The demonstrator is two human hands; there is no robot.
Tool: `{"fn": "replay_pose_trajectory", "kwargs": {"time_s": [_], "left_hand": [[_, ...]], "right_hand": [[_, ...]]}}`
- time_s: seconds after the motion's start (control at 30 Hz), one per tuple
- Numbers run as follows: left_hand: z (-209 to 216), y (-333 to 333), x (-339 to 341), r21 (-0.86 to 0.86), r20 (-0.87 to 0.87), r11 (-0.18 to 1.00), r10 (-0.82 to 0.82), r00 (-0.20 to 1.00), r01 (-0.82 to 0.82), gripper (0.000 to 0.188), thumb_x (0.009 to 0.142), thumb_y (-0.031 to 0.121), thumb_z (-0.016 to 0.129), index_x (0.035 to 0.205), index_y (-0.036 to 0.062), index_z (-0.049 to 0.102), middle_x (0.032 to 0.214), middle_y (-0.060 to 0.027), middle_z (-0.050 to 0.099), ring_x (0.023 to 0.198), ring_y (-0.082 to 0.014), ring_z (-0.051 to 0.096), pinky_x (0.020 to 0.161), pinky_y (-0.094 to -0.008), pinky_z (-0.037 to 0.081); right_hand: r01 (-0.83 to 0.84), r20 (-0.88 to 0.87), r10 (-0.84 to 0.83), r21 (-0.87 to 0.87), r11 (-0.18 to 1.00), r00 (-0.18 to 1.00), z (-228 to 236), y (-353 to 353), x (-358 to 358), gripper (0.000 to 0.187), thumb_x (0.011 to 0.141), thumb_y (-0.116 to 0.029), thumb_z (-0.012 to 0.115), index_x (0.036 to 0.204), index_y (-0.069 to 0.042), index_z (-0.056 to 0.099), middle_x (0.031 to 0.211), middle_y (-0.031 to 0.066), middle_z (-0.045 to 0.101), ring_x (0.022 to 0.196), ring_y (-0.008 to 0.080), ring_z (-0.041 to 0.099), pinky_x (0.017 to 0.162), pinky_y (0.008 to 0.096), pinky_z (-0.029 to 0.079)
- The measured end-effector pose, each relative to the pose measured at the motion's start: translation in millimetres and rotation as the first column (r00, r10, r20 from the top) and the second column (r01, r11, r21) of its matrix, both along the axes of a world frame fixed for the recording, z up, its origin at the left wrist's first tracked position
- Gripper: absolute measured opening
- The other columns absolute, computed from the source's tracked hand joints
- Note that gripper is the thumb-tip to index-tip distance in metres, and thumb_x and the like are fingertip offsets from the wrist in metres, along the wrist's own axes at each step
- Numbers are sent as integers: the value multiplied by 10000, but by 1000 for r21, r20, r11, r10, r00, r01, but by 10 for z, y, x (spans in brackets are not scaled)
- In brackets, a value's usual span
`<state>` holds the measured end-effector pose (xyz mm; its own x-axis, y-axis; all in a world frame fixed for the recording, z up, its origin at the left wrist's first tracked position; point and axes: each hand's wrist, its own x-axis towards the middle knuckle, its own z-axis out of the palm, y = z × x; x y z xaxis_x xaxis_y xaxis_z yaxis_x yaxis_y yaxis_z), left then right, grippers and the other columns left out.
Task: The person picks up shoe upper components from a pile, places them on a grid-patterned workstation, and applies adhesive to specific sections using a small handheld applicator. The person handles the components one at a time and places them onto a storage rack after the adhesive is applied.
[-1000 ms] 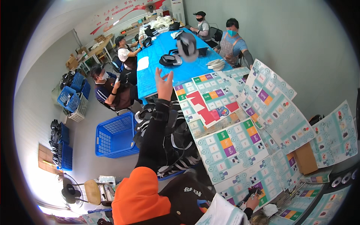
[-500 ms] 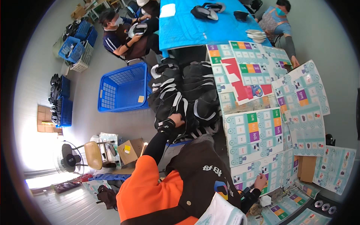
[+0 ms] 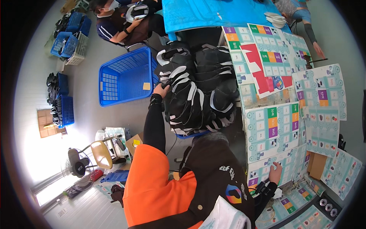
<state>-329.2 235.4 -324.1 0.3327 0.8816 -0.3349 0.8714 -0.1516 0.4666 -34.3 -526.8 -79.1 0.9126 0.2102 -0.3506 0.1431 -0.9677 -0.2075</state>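
Observation:
A pile of black shoe uppers with white and grey trim (image 3: 187, 110) stands to my left of the covered table. At its left edge my left hand (image 3: 161, 91) is closed on a black shoe upper, whose part under the fingers is mostly hidden. My right hand (image 3: 275, 173) rests over the printed sheets at the table's near end. Its fingers are bent and apart, and I make out nothing held in them. Part of a blue basket (image 3: 192, 134) shows beneath the near end of the pile.
An open blue basket (image 3: 114, 102) stands left of the pile. Printed sheets (image 3: 272, 131) cover the table on the right; a blue-covered table (image 3: 213, 17) lies beyond. A seated person (image 3: 114, 26) holds a shoe upper, far left. Another person's hand (image 3: 318, 50) reaches in, far right.
My left hand has moved from the pile's near middle to its left edge, farther out. My right hand has shifted slightly over the sheets, its fingers parting. The whole view has shifted.

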Motion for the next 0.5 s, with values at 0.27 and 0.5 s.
{"fn": "replay_pose_trajectory", "kwargs": {"time_s": [0.27, 0.5], "left_hand": [[104, 87, 26, -65, -214, 974, -224, 951, 215, 306, 922, 332, 705, 1143, 126, 753, 1131, -152, 734, 1072, -344, 695, 947, -444, 536], [1500, -348, 424, 692, 45, 711, -213, 976, 124, 146, 907, 241, 713, 1014, 142, 718, 952, -75, 639, 917, -337, 622, 782, -441, 459]], "right_hand": [[17, 7, -17, 50, 999, 1000, -45, 37, 13, 268, 880, -110, 635, 1123, 1, 660, 1182, 198, 638, 1169, 386, 569, 1043, 462, 433], [-62, 38, 58, 101, 993, 998, 226, 250, 31, 278, 891, -101, 622, 1149, 4, 644, 1175, 193, 633, 1158, 391, 565, 1040, 453, 430]]}}
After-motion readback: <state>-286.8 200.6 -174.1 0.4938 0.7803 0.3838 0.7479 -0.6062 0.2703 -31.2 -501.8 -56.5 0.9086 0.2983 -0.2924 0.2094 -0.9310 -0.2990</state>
